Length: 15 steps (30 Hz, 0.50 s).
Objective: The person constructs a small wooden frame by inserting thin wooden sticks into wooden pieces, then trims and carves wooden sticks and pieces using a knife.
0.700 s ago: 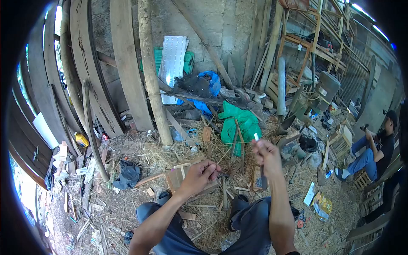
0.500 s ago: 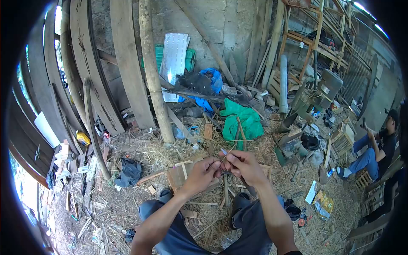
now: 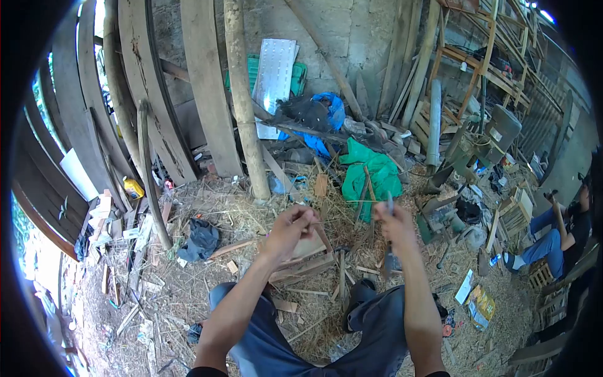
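My left hand (image 3: pixel 291 231) is raised over a small wooden box (image 3: pixel 304 269), its fingers curled into a pinch. Whatever it pinches is too small to make out. Apart from it, to the right, my right hand (image 3: pixel 398 230) is closed around a knife (image 3: pixel 389 202). The knife's narrow grey tip points up above the fingers, and a long dark part hangs below the fist, blurred by motion. Behind my right hand lies a crumpled green plastic sheet (image 3: pixel 370 173) with thin sticks leaning on it.
Straw and wood scraps cover the ground. A wooden post (image 3: pixel 246 107) rises ahead, and a black plastic bag (image 3: pixel 200 240) lies to the left. At the right, another person (image 3: pixel 560 229) sits beside wooden crates. A yellow packet (image 3: pixel 480 306) lies nearer, below a machine (image 3: pixel 496 132).
My hands were together over a thin strip and have moved apart: the left slightly left and up, the right to the right with the knife. The view has shifted slightly.
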Motion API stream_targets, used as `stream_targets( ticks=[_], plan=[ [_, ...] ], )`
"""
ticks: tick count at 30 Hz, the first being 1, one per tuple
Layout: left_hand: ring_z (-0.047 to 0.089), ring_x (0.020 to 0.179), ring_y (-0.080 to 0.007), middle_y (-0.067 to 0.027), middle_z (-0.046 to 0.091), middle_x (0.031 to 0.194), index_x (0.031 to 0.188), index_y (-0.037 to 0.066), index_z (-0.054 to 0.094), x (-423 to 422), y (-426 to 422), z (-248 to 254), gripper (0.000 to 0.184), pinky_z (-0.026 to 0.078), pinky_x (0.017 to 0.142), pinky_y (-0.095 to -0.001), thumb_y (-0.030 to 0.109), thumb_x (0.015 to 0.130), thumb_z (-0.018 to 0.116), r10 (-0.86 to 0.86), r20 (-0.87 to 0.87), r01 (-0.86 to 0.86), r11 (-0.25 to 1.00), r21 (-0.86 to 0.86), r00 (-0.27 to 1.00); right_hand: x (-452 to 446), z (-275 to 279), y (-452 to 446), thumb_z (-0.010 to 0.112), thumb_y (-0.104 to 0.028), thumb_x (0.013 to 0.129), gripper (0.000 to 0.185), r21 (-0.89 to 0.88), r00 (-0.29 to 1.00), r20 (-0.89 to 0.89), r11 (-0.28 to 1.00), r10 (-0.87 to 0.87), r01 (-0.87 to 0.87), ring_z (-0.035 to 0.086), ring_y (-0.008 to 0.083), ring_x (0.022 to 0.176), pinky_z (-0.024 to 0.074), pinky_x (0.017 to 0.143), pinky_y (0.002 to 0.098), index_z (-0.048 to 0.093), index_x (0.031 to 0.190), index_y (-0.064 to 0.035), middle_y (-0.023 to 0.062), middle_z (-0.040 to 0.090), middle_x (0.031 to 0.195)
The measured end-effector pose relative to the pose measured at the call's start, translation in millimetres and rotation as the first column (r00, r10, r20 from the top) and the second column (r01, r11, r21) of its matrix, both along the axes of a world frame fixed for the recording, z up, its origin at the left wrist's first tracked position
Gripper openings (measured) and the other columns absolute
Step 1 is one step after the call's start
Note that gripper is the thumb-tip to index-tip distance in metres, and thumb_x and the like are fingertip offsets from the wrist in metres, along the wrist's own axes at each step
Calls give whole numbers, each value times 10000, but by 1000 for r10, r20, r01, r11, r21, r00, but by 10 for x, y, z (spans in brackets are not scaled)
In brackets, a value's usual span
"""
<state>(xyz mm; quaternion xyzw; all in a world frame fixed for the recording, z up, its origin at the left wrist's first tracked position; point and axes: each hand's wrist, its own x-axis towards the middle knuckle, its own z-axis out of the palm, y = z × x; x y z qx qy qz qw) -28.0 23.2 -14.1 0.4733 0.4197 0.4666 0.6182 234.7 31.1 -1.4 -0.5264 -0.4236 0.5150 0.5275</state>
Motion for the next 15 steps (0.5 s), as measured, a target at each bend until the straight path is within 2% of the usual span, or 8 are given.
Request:
stream_targets(
  ticks=[2, 4, 5, 6, 7, 11, 13, 15],
  plan=[
    [561, 720, -94, -16, 592, 818, 1027, 26, 607, 38, 143, -86, 170, 460, 646, -235, 176, 958, 566, 126, 185, -130, 992, 10, 975, -368, -55, -45, 641, -244, 901, 204, 141, 967, 231, 979, 111, -146, 503, 52, 640, 394, 586, 235, 695, 924, -49, -8, 635, 754],
    [593, 765, -110, -30, 622, 855, 1048, 28, 611, 9, 238, -241, 188, 476, 694, -256, 182, 941, 596, 152, 152, -157, 987, 18, 977, -657, -214, -11, 643, -216, 890, 197, 163, 930, 304, 950, 207, -265, 547, 77, 736, 412, 679, 265, 712, 911, -33, 12, 679, 794],
    [596, 767, -111, -30, 626, 866, 1051, 30, 612, 12, 256, -274, 193, 479, 705, -260, 185, 935, 604, 176, 57, -178, 984, 30, 983, -751, -263, -2, 643, -216, 890, 197, 166, 931, 300, 949, 209, -267, 547, 77, 736, 412, 679, 265, 712, 911, -33, 12, 679, 794],
    [598, 770, -113, -30, 630, 876, 1054, 32, 613, 14, 262, -281, 199, 482, 717, -264, 188, 930, 612, 199, -37, -197, 979, 45, 979, -833, -287, -3, 647, -218, 886, 202, 138, 915, 266, 927, 303, -348, 542, 71, 722, 409, 662, 257, 711, 922, -29, 21, 683, 795],
    [598, 770, -113, -30, 630, 876, 1054, 32, 613, 8, 265, -290, 199, 482, 717, -264, 188, 930, 612, 200, -42, -198, 979, 49, 979, -871, -297, -10, 651, -219, 882, 208, 114, 890, 230, 897, 394, -427, 537, 65, 708, 406, 646, 249, 711, 934, -26, 30, 688, 796],
    [603, 780, -104, -30, 642, 871, 1045, 47, 622, -60, 334, -288, 177, 475, 713, -260, 171, 919, 616, 148, -60, -150, 988, -32, 987, -867, -311, -42, 654, -206, 873, 198, 172, 896, 245, 893, 371, -416, 511, 66, 656, 386, 603, 251, 711, 916, -22, 14, 663, 745],
    [604, 782, -105, -29, 644, 862, 1042, 53, 625, -107, 423, -372, 168, 474, 710, -257, 167, 919, 610, 107, -60, -110, 992, -60, 992, -811, -353, -17, 662, -191, 858, 183, 38, 864, 313, 903, 396, -427, 478, 71, 599, 359, 556, 260, 703, 875, -13, -9, 617, 684],
    [615, 778, -120, -37, 641, 828, 1008, 39, 643, -184, 682, -589, 166, 476, 678, -253, 169, 922, 586, 216, 71, -199, 962, -189, 974, -767, -440, 39, 666, -189, 852, 179, 17, 874, 309, 917, 375, -400, 462, 72, 584, 349, 543, 267, 695, 845, -12, -21, 588, 661]
  ],
)
